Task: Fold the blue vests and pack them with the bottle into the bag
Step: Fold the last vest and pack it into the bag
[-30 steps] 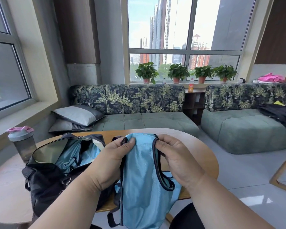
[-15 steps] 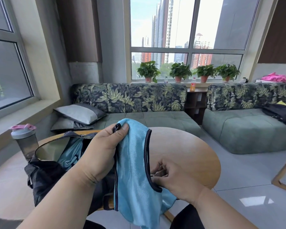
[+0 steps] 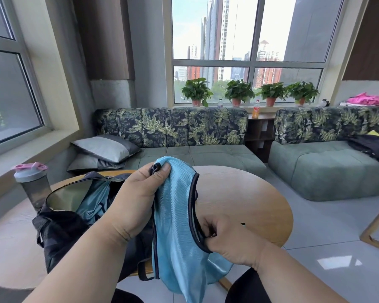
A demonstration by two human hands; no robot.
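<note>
A light blue vest (image 3: pixel 175 232) with dark trim hangs in front of me over the table's near edge. My left hand (image 3: pixel 138 200) pinches its top at the shoulder straps. My right hand (image 3: pixel 228 241) pinches the dark trim lower down at the armhole. A black bag (image 3: pixel 59 226) lies open on the round wooden table (image 3: pixel 245 200) to the left, with another blue vest (image 3: pixel 94 204) inside it. A grey bottle (image 3: pixel 32 184) with a pink lid stands upright at the table's far left, behind the bag.
A green sofa with leaf-print backrests (image 3: pixel 195 149) and grey cushions (image 3: pixel 105 149) runs behind the table. Potted plants (image 3: pixel 239 92) line the windowsill. Dark clothing (image 3: pixel 370 147) lies on the right sofa. A wooden chair leg (image 3: pixel 376 228) shows at the right edge.
My right hand has slid down from the vest's top edge along the trim to the lower armhole. My left hand has lifted the top of the vest higher.
</note>
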